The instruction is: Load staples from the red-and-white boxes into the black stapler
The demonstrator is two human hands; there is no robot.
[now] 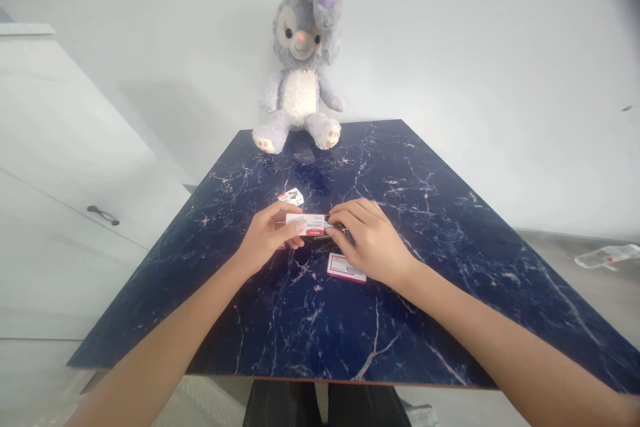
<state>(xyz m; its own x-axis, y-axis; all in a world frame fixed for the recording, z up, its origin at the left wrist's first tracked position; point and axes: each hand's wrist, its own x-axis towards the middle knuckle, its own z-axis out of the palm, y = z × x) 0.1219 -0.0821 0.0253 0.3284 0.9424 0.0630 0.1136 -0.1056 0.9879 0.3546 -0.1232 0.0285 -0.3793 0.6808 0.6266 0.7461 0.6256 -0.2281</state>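
Note:
A small white and red staple box (306, 224) is held level above the middle of the table, its print upside down to me. My left hand (274, 230) grips its left end, thumb on top and fingers behind. The fingertips of my right hand (369, 233) are closed at the box's right end, where a small greyish edge shows. Something dark, partly hidden, lies just behind and under the box. Beyond my left hand is a white and red packet (291, 197) with a dark picture on it. Near my right wrist lies another flat white and red box (346, 268).
The dark blue marbled table (320, 327) narrows toward the wall. A grey plush toy (300, 93) sits at its far edge. A white cabinet (75, 213) with a dark handle stands at the left. Clear plastic packaging (607, 256) lies on the floor at the right.

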